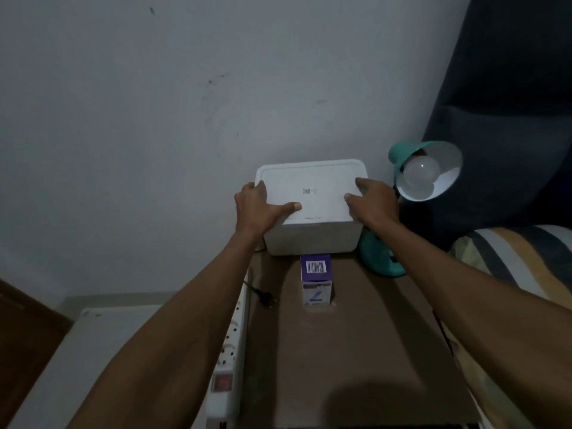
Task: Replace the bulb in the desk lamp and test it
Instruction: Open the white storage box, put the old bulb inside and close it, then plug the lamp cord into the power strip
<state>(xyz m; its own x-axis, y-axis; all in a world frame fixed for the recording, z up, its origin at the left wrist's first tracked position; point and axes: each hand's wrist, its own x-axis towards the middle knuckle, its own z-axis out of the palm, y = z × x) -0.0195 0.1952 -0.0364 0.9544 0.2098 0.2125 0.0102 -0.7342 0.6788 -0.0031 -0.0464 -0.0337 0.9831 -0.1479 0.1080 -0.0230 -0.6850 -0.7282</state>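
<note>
**A:** Status? What are the hands on?

**B:** Both on the white box (311,205) at the back of the worktop (356,335). Left hand (258,205) clamps its left edge, thumb on the lid. Right hand (376,201) clamps the right edge, fingers (360,182) spread over the top corner. So both closed around the box, not on any lamp part.

**A:** Where's the lamp from there?

**B:** Teal desk lamp (425,170) sits just right of my right fingers, nearly touching the knuckles. Shade tips toward me, old bulb (421,174) plainly exposed in its mouth. Bulb axis runs back into the shade, up and away to the left, so the unscrew grip comes in from the open front. Right hand is clearly nearer.

**A:** Replacement bulb?

**B:** My guess is the purple carton (316,278), standing upright just below the box, between my wrists, on my side of both sets of fingers. Unopened as far as I can see.

**A:** Power?

**B:** Power strip (230,345) runs along the worktop's left edge, under the left forearm. A black plug (266,298) lies loose beside it, so I judge the lamp unplugged. Bulb is dark.

**A:** Next?

**B:** Probably clear the box first, then right hand to the bulb.
</note>
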